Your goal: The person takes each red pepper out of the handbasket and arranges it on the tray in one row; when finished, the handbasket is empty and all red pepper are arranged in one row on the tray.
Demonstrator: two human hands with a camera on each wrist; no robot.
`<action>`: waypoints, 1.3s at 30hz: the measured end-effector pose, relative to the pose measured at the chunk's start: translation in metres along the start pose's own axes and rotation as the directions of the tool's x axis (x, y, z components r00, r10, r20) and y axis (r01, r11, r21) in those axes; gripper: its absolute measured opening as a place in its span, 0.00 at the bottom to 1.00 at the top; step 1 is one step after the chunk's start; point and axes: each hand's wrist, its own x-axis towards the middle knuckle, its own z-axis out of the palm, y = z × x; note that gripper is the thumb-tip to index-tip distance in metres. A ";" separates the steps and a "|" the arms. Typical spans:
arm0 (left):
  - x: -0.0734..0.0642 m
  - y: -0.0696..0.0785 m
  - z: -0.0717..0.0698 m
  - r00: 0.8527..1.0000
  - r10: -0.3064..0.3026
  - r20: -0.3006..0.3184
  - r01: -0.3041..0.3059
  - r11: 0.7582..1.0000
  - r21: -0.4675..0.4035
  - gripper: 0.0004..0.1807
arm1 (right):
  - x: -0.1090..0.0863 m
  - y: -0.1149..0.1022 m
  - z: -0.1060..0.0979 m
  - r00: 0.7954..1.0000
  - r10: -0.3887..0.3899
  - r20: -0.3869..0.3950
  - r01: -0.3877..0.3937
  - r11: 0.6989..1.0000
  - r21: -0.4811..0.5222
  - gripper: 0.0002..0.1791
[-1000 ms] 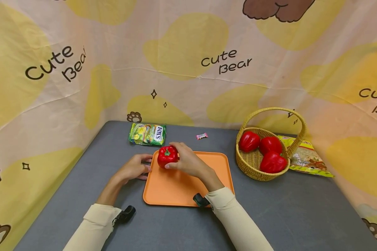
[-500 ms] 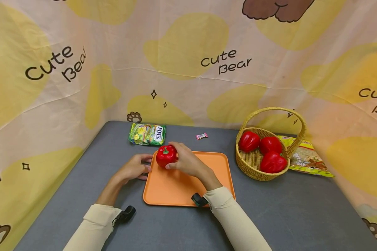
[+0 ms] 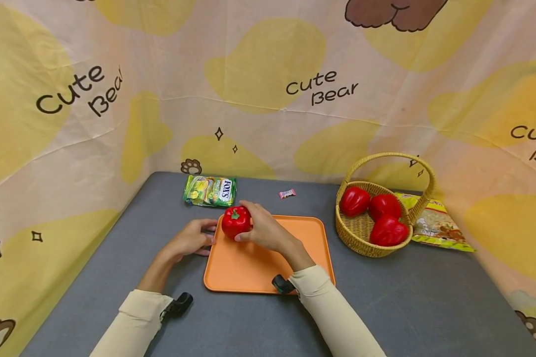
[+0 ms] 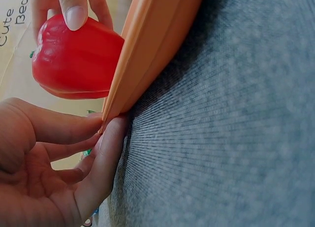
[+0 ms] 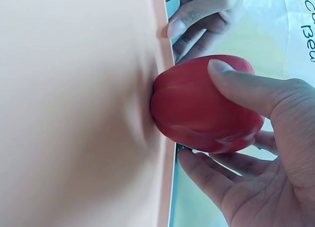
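My right hand (image 3: 268,229) grips a red bell pepper (image 3: 235,223) with a green stem, held upright at the far left corner of an orange tray (image 3: 268,267). In the right wrist view, the thumb lies along one side of the pepper (image 5: 202,104) and the fingers curl round the other. The pepper's base is right at the tray's surface. My left hand (image 3: 189,240) pinches the tray's left rim. The left wrist view shows its thumb above the rim and its fingers beneath the tray (image 4: 147,54).
Right of the tray stands a wicker basket (image 3: 343,230) holding three red bell peppers (image 3: 387,232). A yellow food packet (image 3: 442,225) lies behind it. Toward the back are a green FOX'S candy bag (image 3: 210,191) and a small pink wrapped candy (image 3: 287,194). Printed cloth walls border the grey table (image 3: 420,297).
My right hand has shifted the bell pepper slightly left and back on the tray, then stayed nearly still. The left hand keeps its place at the rim.
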 end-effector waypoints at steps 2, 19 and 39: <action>0.000 0.000 0.000 1.000 0.004 0.002 -0.004 1.000 -0.002 0.33 | -0.001 0.001 -0.001 1.000 -0.002 -0.002 0.002 1.000 0.003 0.53; -0.003 -0.003 0.000 0.998 0.052 0.027 -0.051 0.998 -0.043 0.34 | -0.034 0.006 -0.030 0.997 -0.052 -0.058 0.050 0.998 -0.033 0.48; -0.002 -0.002 -0.003 0.998 0.052 0.019 -0.052 0.999 -0.007 0.33 | -0.106 0.046 -0.099 0.924 -0.274 -0.266 0.232 0.956 -0.178 0.29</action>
